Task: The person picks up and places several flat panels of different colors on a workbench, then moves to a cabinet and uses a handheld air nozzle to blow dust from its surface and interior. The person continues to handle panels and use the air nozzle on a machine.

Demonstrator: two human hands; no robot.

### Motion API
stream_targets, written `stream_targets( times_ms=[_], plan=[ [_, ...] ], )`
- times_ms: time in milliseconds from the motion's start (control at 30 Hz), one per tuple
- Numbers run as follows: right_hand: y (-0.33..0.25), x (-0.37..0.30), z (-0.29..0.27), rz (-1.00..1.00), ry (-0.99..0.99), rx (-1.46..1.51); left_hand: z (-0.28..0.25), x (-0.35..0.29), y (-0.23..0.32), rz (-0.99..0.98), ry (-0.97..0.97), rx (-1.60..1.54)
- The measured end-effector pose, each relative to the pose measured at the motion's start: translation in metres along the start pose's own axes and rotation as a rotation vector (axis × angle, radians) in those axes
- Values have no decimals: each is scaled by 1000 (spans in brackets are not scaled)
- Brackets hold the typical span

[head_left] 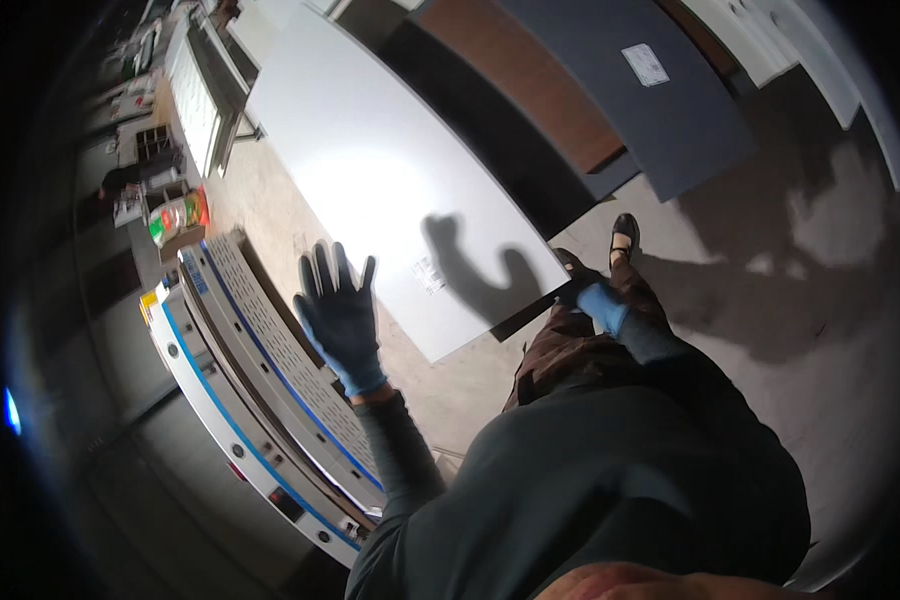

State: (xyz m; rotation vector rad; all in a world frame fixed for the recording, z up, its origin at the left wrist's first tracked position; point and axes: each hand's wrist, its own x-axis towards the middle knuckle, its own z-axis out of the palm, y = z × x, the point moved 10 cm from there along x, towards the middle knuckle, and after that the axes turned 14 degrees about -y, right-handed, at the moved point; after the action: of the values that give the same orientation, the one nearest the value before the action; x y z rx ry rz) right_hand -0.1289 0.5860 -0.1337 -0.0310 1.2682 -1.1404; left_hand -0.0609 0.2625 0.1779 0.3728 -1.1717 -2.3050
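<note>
A large white panel point(370, 170) with a small printed label near its near end lies slanting away in front of me. My left hand point(340, 315), in a dark glove with a blue cuff, is raised by the panel's left edge. Its fingers are spread and it holds nothing. At the panel's near right corner is my right hand point(576, 284), gloved the same way. It appears closed on that corner, though its fingers are dark and partly hidden. A hand-shaped shadow falls across the panel between my hands.
A long white and blue machine point(260, 400) with a perforated bed runs along the left. Right of the panel lie a brown board point(530, 80) and a dark grey board point(670, 120) with a label. White panels point(810, 50) stand far right. A person point(130, 180) is at far left.
</note>
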Motion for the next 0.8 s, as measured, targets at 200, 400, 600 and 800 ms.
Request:
stream_targets(
  times_ms=[200, 400, 600, 800],
  plan=[
    [-205, -164, -6, -549, 392, -927, 72, -13, -14, -29, -137, -412],
    [-302, -127, 153, -878, 57, -595, 113, -45, -15, -139, -303, -344],
    [-326, -117, 179, -849, 177, -642, 114, -57, 21, -41, -447, -117],
    [-314, -103, 196, -722, -93, -457, 85, -53, 29, 22, -438, -265]
  ],
)
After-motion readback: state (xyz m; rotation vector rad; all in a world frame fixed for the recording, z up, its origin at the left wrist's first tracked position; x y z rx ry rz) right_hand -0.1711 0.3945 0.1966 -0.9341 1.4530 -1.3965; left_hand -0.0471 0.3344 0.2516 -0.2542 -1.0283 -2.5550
